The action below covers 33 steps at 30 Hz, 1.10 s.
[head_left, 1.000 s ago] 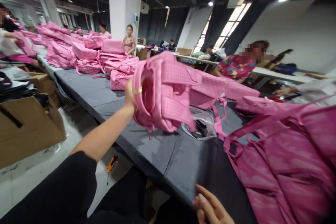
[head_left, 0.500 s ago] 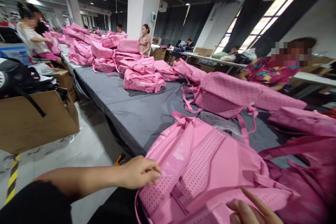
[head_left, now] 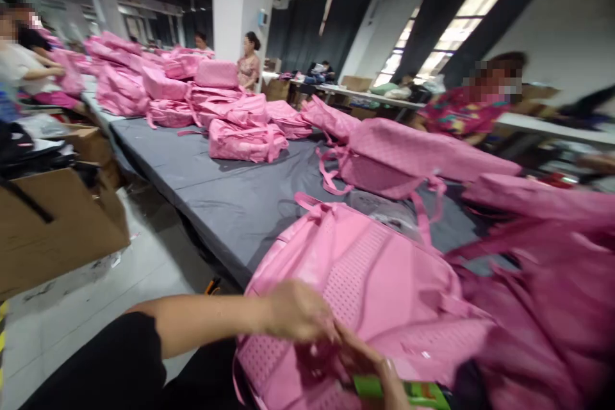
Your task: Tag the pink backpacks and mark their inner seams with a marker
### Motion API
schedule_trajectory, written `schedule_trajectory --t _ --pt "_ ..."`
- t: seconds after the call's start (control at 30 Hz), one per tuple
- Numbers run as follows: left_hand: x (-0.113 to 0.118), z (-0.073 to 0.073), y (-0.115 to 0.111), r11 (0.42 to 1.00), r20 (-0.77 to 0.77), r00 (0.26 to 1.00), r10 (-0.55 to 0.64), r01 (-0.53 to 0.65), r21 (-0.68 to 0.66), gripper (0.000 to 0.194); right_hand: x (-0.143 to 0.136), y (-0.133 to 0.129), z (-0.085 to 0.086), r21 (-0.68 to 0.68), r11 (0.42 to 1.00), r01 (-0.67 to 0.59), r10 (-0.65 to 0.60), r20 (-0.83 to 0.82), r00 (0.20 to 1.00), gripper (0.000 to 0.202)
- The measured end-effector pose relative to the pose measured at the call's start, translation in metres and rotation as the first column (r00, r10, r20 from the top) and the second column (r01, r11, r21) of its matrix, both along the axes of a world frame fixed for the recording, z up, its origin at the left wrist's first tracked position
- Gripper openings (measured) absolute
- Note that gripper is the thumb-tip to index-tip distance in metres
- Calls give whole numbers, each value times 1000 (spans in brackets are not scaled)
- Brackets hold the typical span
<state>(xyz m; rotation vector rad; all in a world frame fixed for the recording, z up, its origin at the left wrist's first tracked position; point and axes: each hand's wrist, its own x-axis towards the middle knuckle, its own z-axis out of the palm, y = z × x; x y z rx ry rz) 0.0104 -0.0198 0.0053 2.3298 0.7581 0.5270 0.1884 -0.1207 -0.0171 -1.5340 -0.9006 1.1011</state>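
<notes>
A pink backpack (head_left: 408,269) lies in front of me on the grey-covered table, its back panel and perforated shoulder straps facing up. My left hand (head_left: 300,311) is over its near strap, blurred, with fingers closed in a pinch; whatever is between them is hidden. Right beside those fingertips is my right hand (head_left: 369,359), bent round a bright green tool (head_left: 427,393) with an orange mark. The tool's working end cannot be made out. Darker pink bags (head_left: 542,295) lie against the backpack on the right.
Pink bags are piled along the table (head_left: 192,170); a large one (head_left: 384,150) lies just beyond my backpack, near clear plastic. A cardboard box (head_left: 62,230) of black bags stands on the floor at left. A person in a flowered shirt (head_left: 466,109) is across the table.
My left hand has moved right across the backpack to meet my right hand. The green tool now shows in my right hand. The camera has turned slightly right.
</notes>
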Motion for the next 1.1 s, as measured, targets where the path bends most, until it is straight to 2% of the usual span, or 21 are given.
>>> schedule_trajectory --t 0.03,0.07,0.1,0.13,0.17,0.2,0.27,0.37,0.43,0.5,0.53,0.57,0.63,0.7,0.73,0.77,0.8,0.83,0.9,1.0,1.1 --pt "-11 1 16 967 2 967 254 -254 27 30 -5 -3 -2 17 1000 16 -16 12 1000 58" --pt "-21 -2 31 867 18 868 497 -497 35 37 -10 -5 -4 52 999 13 -15 43 999 58" --pt "-28 -7 46 743 9 744 669 -669 16 50 -13 -5 -6 106 994 -29 17 108 994 58" --pt "-33 -14 58 667 -31 668 744 -744 -36 68 -14 -4 -8 167 980 -105 70 204 976 59" --pt "-35 -24 67 632 -78 641 763 -766 -115 77 -13 -3 -11 216 958 -189 114 320 941 60" --pt "-36 -34 71 627 -115 643 757 -764 -151 75 -9 -2 -14 249 931 -266 138 435 890 61" --pt "-33 -54 64 654 -165 682 712 -730 -198 64 3 -4 -24 289 888 -359 107 628 771 63" --pt "-27 -79 26 671 -101 695 712 -716 -193 56 25 -18 -42 347 825 -447 -23 809 587 67" --pt "-33 -93 -4 611 -33 628 778 -767 -198 57 36 -36 -54 396 772 -496 -139 868 477 68" --pt "-50 -105 -26 515 -36 532 846 -834 -199 58 40 -56 -63 445 760 -473 -260 876 406 69" --pt "-62 -109 -33 496 -70 515 854 -848 -187 59 41 -66 -65 468 774 -427 -316 869 382 69" --pt "-75 -111 -35 499 -94 517 851 -851 -165 61 40 -75 -66 492 792 -362 -366 856 365 71" --pt "-95 -103 -31 558 -7 559 829 -829 -34 65 35 -87 -65 533 821 -205 -431 813 391 70" --pt "-94 -80 -19 604 210 643 737 -765 224 63 29 -88 -60 567 820 -78 -466 740 484 68" --pt "-83 -64 -11 601 299 705 643 -707 373 58 25 -84 -57 580 813 -41 -470 697 542 67" --pt "-65 -48 -3 652 308 813 494 -580 488 50 21 -77 -55 591 806 -23 -464 656 595 67" --pt "-40 -32 6 724 258 921 292 -389 569 40 16 -69 -53 604 797 -20 -457 624 634 67" --pt "-10 -18 16 769 144 983 114 -179 614 35 11 -60 -53 617 786 -30 -450 606 656 68" --pt "56 4 39 732 -74 995 -68 100 674 34 2 -43 -58 629 775 -60 -440 606 663 67" --pt "137 20 69 662 -335 927 -171 360 658 34 -6 -29 -72 645 763 -45 -482 613 626 62" --pt "173 22 76 587 -415 856 -309 515 625 34 -9 -29 -84 684 730 15 -549 572 609 56"
